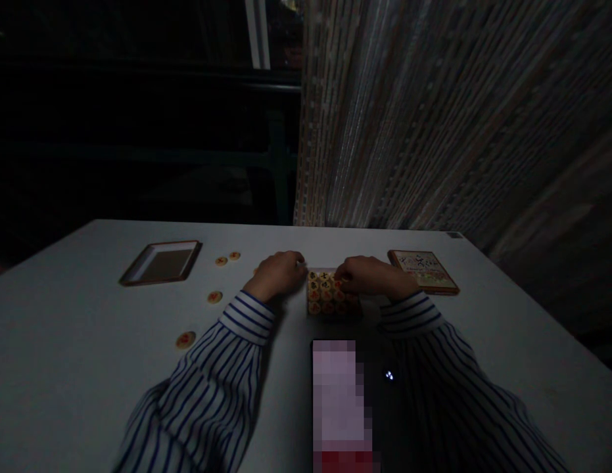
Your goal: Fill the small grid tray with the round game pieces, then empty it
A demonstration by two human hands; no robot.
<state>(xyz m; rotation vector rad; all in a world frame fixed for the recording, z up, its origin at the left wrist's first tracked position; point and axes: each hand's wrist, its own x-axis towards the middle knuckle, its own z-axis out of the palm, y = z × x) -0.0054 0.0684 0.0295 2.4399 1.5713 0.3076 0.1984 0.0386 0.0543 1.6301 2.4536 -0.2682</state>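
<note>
A small box [309, 310] in front of me holds rows of round wooden Chinese chess pieces [327, 296], marked in red and black. My right hand [369, 276] reaches over the box's right side, fingers curled down with the tips at a piece near the back rows. Left of the box is my left hand [279, 274], its fingers bent together by the box's back left corner. What lies inside that grip is hidden. Loose chess pieces lie on the table to the left, among them one [215, 297] and another nearer me [186, 339]; one more is partly covered by my left hand.
An open shallow tray or lid [191, 260] lies at the left of the white table [113, 368]. A printed box or lid [424, 270] is at the right. Close to me is a dark device with a lit, blurred screen [338, 394]. A bead curtain [384, 118] hangs behind the table.
</note>
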